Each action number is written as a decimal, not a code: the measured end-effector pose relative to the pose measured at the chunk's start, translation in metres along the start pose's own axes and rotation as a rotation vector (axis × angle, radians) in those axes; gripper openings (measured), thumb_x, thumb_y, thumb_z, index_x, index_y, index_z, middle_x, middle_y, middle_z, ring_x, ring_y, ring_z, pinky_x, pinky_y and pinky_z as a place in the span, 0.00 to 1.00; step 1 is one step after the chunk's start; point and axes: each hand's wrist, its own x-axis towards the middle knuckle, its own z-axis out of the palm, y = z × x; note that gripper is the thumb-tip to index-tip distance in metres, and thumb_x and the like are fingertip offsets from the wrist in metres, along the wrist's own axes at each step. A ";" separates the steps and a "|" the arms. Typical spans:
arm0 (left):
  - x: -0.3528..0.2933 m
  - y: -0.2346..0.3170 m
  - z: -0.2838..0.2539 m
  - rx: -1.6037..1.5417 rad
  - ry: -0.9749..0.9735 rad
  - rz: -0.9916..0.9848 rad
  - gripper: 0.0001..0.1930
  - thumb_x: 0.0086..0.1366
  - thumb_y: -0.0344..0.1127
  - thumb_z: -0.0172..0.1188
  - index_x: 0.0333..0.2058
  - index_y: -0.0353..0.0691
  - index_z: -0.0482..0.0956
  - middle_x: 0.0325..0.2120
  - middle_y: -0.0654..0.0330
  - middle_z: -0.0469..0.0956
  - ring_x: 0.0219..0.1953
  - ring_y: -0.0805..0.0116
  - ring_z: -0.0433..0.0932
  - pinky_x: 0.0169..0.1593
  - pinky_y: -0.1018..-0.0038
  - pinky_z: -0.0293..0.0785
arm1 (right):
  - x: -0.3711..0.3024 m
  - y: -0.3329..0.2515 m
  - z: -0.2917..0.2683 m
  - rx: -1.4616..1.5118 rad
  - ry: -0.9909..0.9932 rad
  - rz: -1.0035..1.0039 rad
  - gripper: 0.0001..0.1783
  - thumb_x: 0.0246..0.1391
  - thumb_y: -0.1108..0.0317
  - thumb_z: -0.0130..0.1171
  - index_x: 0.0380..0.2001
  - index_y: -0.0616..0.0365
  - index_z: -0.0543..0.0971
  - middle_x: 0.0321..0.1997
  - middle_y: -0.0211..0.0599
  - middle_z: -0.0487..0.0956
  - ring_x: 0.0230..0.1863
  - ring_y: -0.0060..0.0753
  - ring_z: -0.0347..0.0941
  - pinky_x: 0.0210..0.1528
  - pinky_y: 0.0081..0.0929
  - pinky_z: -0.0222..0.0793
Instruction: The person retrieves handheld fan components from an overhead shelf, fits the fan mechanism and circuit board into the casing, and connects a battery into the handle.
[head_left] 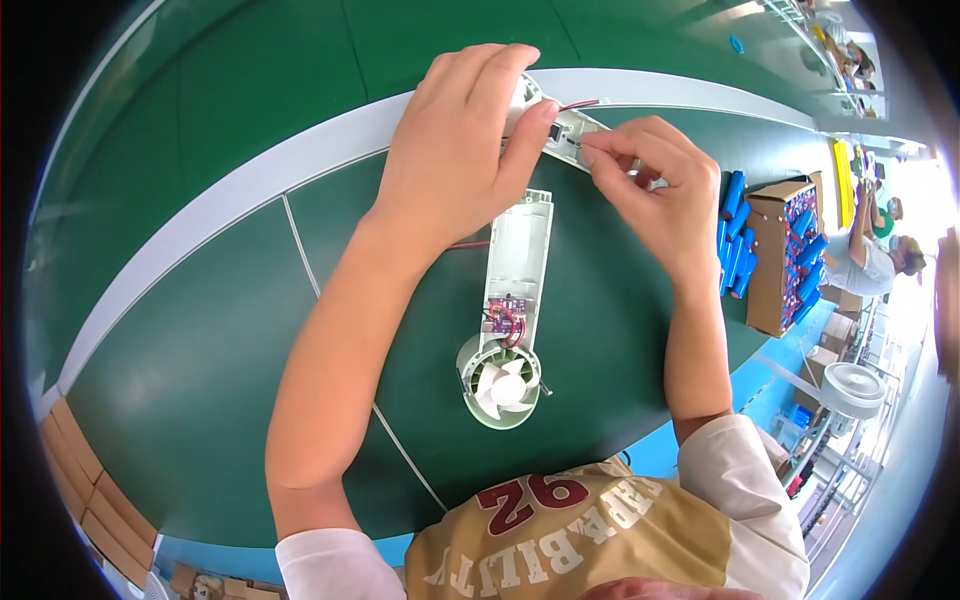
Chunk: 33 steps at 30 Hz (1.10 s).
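Observation:
A white handheld fan housing lies at the far side of the green table, partly hidden under my left hand. That hand lies over its round end, thumb pressed on the edge. My right hand is closed in a pinch at the other end of the housing; what the fingertips hold is too small to make out. A red and dark wire sticks out beside the housing. Nearer to me lies a second open fan housing, with white blades and a purple circuit board with wires.
Several blue cylindrical batteries lie on the table at the right, beside a cardboard box filled with more. A white ledge curves along the far side. Other people sit farther off at the right, near a white standing fan.

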 end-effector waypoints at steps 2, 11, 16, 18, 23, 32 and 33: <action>-0.002 -0.001 0.001 0.001 0.015 0.014 0.18 0.66 0.35 0.61 0.52 0.35 0.74 0.47 0.51 0.78 0.48 0.52 0.76 0.50 0.64 0.73 | 0.000 0.002 0.004 -0.009 0.008 -0.016 0.05 0.49 0.75 0.67 0.31 0.58 0.87 0.28 0.27 0.81 0.27 0.16 0.74 0.25 0.17 0.66; -0.004 0.001 0.001 0.028 0.012 0.016 0.18 0.65 0.35 0.62 0.51 0.35 0.74 0.47 0.51 0.78 0.48 0.51 0.76 0.50 0.62 0.74 | 0.002 -0.008 0.009 0.012 0.038 0.084 0.04 0.47 0.77 0.67 0.29 0.61 0.86 0.26 0.32 0.81 0.25 0.23 0.76 0.27 0.20 0.70; -0.004 0.000 0.002 0.044 0.028 0.020 0.18 0.64 0.34 0.63 0.51 0.35 0.74 0.45 0.52 0.78 0.47 0.51 0.76 0.49 0.62 0.74 | 0.003 -0.018 0.006 -0.059 0.001 0.100 0.04 0.48 0.76 0.66 0.29 0.62 0.86 0.25 0.34 0.81 0.25 0.23 0.77 0.28 0.21 0.71; -0.006 -0.001 0.001 0.058 0.027 0.018 0.18 0.64 0.34 0.63 0.51 0.35 0.74 0.45 0.52 0.78 0.47 0.52 0.76 0.48 0.62 0.75 | 0.004 -0.020 0.008 -0.064 -0.014 0.106 0.04 0.48 0.76 0.66 0.29 0.62 0.86 0.25 0.34 0.81 0.24 0.24 0.77 0.27 0.21 0.71; -0.005 0.001 0.002 0.070 0.033 0.023 0.18 0.63 0.34 0.63 0.50 0.35 0.74 0.44 0.52 0.78 0.46 0.52 0.76 0.48 0.62 0.75 | 0.007 -0.019 0.000 -0.100 -0.054 0.084 0.04 0.48 0.76 0.66 0.30 0.62 0.86 0.26 0.34 0.81 0.24 0.25 0.77 0.27 0.21 0.72; -0.005 0.001 0.003 0.060 0.016 0.023 0.18 0.63 0.34 0.64 0.50 0.35 0.74 0.43 0.53 0.77 0.46 0.52 0.76 0.47 0.62 0.75 | 0.025 0.003 -0.022 -0.126 -0.234 -0.251 0.09 0.47 0.79 0.67 0.34 0.57 0.87 0.32 0.32 0.82 0.30 0.26 0.77 0.28 0.22 0.71; -0.005 0.000 0.003 0.059 0.018 0.023 0.18 0.63 0.34 0.64 0.50 0.35 0.74 0.43 0.53 0.77 0.46 0.52 0.76 0.47 0.62 0.75 | 0.029 0.006 -0.025 -0.155 -0.276 -0.328 0.11 0.46 0.80 0.67 0.35 0.57 0.87 0.33 0.33 0.81 0.30 0.28 0.77 0.28 0.22 0.71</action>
